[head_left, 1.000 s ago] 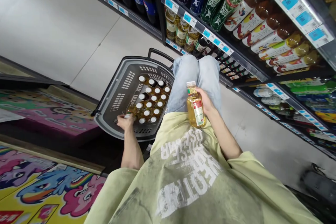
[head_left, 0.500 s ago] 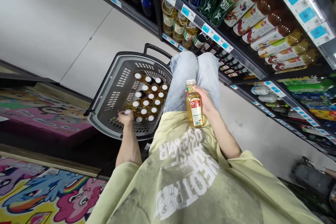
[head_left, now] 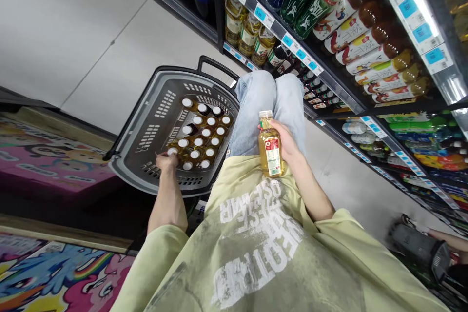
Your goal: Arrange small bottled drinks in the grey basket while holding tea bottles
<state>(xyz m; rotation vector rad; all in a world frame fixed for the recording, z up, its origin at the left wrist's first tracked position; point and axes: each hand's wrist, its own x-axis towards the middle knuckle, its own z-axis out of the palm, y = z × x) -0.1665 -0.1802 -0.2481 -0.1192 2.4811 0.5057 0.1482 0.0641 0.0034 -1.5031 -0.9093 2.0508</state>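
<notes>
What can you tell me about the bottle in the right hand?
The bottle looks like clear glass or plastic, holding golden liquid. It has a whitish cap and a red-and-white label with small print and green at the bottom. The right hand grips it near the neck, cap pointing towards the knees. Whether its base touches the shirt I cannot tell.

The pale yellow-green shirt [head_left: 292, 248] bears white lettering [head_left: 234, 282]; jeans [head_left: 252, 112] are light blue.

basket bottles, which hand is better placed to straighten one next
Probably the left hand: its fingers are at a white-capped bottle inside the gray basket, while the right hand is occupied, holding an amber bottle over the lap.
</notes>
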